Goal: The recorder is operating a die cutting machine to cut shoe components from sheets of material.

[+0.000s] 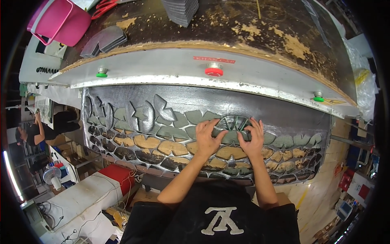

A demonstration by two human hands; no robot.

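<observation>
My left hand (209, 137) and my right hand (252, 139) grip a cutting die (234, 122), a curved metal frame with cross braces, from either side. Fingers and thumbs bend around its edges. It rests on a shiny dark grey sheet (195, 97), at the border of rows of leaf-like cutouts. Through those holes a worn tan and greenish board (230, 153) shows. Left of my hands, several cut grey pieces (164, 109) lie loose or tilted on the sheet. My palms and the die's underside are hidden.
Beyond the sheet runs a metal beam with a red push button (214, 71) and green buttons (101, 74) (318, 98). Stacked grey pieces (105, 40), a pink basket (67, 20) and red-handled scissors (105, 7) sit on top. Another person (44, 130) works at far left.
</observation>
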